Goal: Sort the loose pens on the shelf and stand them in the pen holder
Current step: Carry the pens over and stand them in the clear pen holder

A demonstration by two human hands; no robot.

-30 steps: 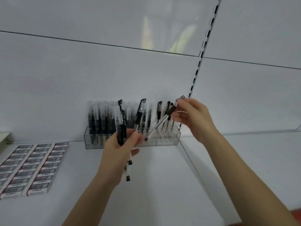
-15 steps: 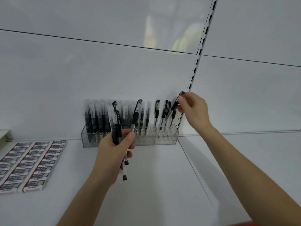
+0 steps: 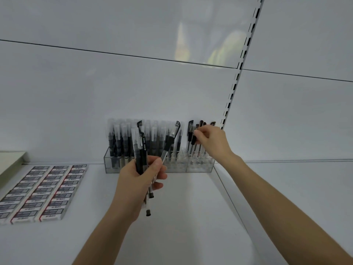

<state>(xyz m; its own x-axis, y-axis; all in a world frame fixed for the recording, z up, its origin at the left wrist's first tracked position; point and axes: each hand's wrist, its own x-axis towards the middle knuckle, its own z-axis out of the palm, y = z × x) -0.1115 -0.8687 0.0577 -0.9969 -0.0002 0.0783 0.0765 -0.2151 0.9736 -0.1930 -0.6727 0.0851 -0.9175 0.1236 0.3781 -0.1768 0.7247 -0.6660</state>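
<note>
- The right hand (image 3: 214, 144) was at the holder's far right end, by the slotted upright (image 3: 232, 96), half a second ago. It has since dropped lower and moved left, and the pen (image 3: 193, 140) it carries now stands among the others.
- White shelf (image 3: 191, 222): smooth and matte, running under both forearms.
- Flat eraser packs (image 3: 44, 190): three rows well left of the left fingers. Their labels are too small to read.
- Pen holder (image 3: 179, 169): a clear plastic trough just beyond the left fingertips, with frosted-capped pens to the left and black-clipped pens under the right fingers.
- Left hand (image 3: 137, 182): fingers and thumb curled round a bundle of pens (image 3: 142, 150), tips pointing down.
- The right fingers (image 3: 199, 139) pinch the black pen near its cap.
- The white print on the bundle's black barrel is too blurred to read.
</note>
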